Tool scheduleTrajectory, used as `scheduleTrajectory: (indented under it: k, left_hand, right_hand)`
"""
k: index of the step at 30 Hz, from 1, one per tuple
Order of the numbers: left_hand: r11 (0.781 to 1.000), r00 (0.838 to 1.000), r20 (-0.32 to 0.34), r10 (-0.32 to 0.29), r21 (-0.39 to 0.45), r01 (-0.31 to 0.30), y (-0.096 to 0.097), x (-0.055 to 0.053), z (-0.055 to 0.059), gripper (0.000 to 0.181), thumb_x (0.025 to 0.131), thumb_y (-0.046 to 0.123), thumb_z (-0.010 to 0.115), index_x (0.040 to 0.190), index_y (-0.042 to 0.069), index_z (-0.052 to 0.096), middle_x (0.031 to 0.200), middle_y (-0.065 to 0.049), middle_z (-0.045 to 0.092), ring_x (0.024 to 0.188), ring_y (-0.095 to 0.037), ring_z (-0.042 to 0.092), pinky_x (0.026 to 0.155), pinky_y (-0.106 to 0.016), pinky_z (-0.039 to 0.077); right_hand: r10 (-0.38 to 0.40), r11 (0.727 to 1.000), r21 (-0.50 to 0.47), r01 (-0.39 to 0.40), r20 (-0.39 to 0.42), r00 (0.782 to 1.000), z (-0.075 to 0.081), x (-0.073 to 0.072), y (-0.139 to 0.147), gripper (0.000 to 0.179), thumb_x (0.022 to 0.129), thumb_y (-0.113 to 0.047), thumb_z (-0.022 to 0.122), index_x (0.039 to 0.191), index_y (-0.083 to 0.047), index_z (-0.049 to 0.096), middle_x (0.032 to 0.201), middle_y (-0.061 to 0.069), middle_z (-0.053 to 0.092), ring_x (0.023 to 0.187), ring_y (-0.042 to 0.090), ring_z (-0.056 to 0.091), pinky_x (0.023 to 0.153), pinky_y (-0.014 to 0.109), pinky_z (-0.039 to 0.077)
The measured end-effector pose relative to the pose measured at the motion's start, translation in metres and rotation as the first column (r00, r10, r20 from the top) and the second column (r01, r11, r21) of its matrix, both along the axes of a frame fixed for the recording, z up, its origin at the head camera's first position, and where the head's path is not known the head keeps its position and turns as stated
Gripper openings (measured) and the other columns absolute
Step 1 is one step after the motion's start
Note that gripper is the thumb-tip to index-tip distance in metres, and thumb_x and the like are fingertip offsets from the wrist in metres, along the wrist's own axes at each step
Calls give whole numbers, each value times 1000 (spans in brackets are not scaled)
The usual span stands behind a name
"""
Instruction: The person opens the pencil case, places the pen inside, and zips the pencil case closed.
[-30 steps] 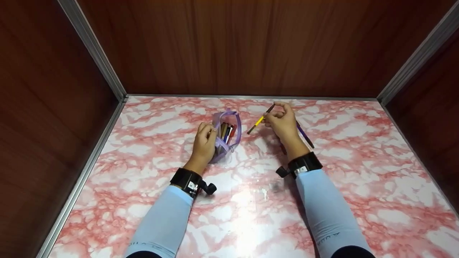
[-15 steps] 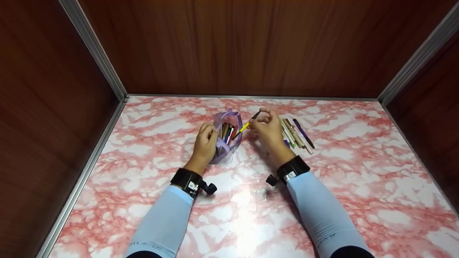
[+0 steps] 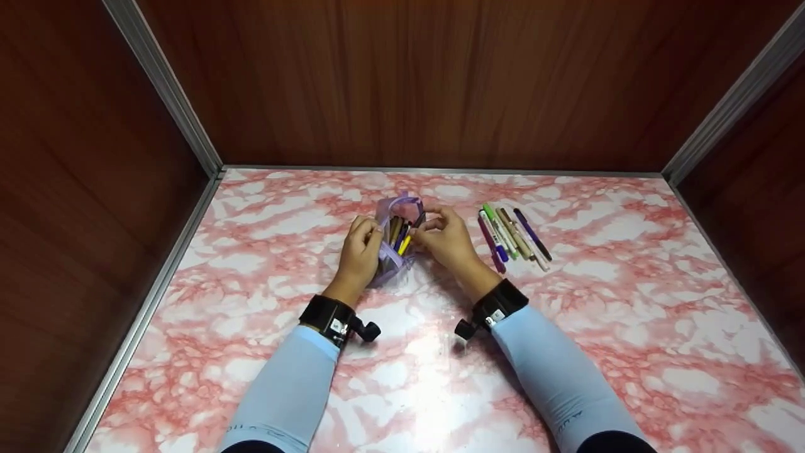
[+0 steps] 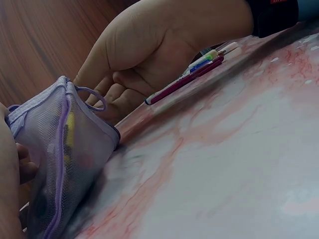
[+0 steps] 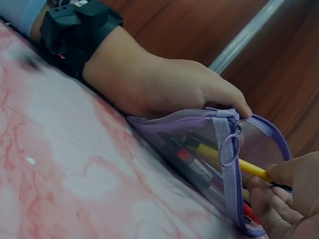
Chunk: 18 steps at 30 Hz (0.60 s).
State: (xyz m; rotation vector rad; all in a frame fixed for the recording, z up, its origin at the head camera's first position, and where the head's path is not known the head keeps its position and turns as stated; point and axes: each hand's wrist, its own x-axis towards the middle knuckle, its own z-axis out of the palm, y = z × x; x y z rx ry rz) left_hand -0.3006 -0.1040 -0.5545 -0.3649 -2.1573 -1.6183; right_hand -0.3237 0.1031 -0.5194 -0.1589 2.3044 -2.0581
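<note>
A purple mesh pencil case [image 4: 94, 144] lies on the table with its zipped mouth open. In the head view my left hand [image 3: 361, 245] grips its left edge. My right hand [image 3: 449, 244] is at the opposite side of the mouth. In the right wrist view, thumb and finger of that hand pinch a slim yellow-and-dark pen [image 5: 253, 169] by its end; most of its length is inside the case. Several other pens, brown, blue and red among them, show inside through the mesh and the mouth.
Several pens and markers [image 3: 516, 234] lie in a loose row right of the case: purple, green-tipped, tan and pink. The table [image 3: 415, 390] has a red-and-white marbled top. Brown wood-look panels [image 3: 402, 82] with metal edging enclose its back and sides.
My right hand has moved left and toward me from beside the row of pens, carrying the yellow pen into the case's mouth. My left hand has stayed put.
</note>
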Motion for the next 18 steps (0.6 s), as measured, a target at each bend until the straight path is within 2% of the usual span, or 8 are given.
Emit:
scheduleTrajectory:
  k: [4, 6, 8, 11, 14, 16, 18]
  left_hand:
    - [1000, 1000, 3, 13, 1, -13, 0, 0, 0, 16, 109, 5, 59, 95, -1, 64, 111, -15, 62, 102, -19, 57, 91, -28, 48]
    - [1000, 1000, 10, 13, 4, -13, -1, 0, 0, 16, 110, 5, 59, 96, -1, 65, 112, -15, 62, 103, -19, 57, 92, -28, 49]
    - [1000, 1000, 19, 15, 11, -15, -1, 0, 0, 15, 110, 4, 59, 97, -1, 65, 112, -15, 62, 103, -20, 58, 93, -28, 50]
    - [999, 1000, 26, 10, 35, -11, 0, 0, 0, 15, 109, 4, 59, 96, -1, 65, 112, -14, 62, 105, -19, 59, 94, -27, 52]
    - [998, 1000, 28, 3, 61, -5, 1, 1, 1, 16, 109, 4, 60, 95, -1, 65, 111, -14, 62, 106, -19, 60, 95, -27, 54]
    - [998, 1000, 25, 4, 70, -6, 1, 1, 2, 16, 109, 4, 61, 95, -1, 65, 111, -14, 62, 106, -20, 60, 95, -27, 54]
    - [997, 1000, 23, 6, 73, -7, 2, 1, 1, 16, 109, 4, 61, 95, -1, 65, 110, -15, 62, 106, -21, 61, 96, -29, 55]
  right_hand:
    - [95, 988, 123, -90, -40, 995, 0, 3, -1, 66, 97, 5, 81, 159, 8, 58, 109, 20, 84, 86, 7, 77, 79, 23, 67]
    - [132, 976, 180, -120, -61, 989, 0, 4, -2, 65, 98, 5, 79, 158, 9, 58, 117, 24, 84, 92, 9, 78, 81, 20, 65]
    - [158, 962, 238, -134, -81, 984, 0, 5, -2, 57, 98, 4, 79, 153, 9, 63, 120, 26, 83, 96, 14, 79, 83, 21, 65]
    - [178, 934, 332, -133, -109, 978, 1, 5, -1, 39, 99, -1, 81, 138, 5, 77, 120, 23, 84, 101, 23, 80, 89, 25, 66]
    - [187, 917, 378, -129, -121, 975, 1, 4, 1, 26, 99, -4, 82, 124, 3, 84, 119, 21, 85, 106, 26, 81, 96, 29, 67]
    - [181, 915, 385, -123, -116, 977, 1, 3, 3, 21, 99, -5, 83, 118, 1, 86, 118, 19, 85, 104, 24, 80, 94, 27, 66]
    - [161, 922, 370, -117, -91, 983, 3, 2, 6, 19, 99, -6, 82, 116, 0, 86, 115, 17, 84, 98, 22, 77, 85, 25, 65]
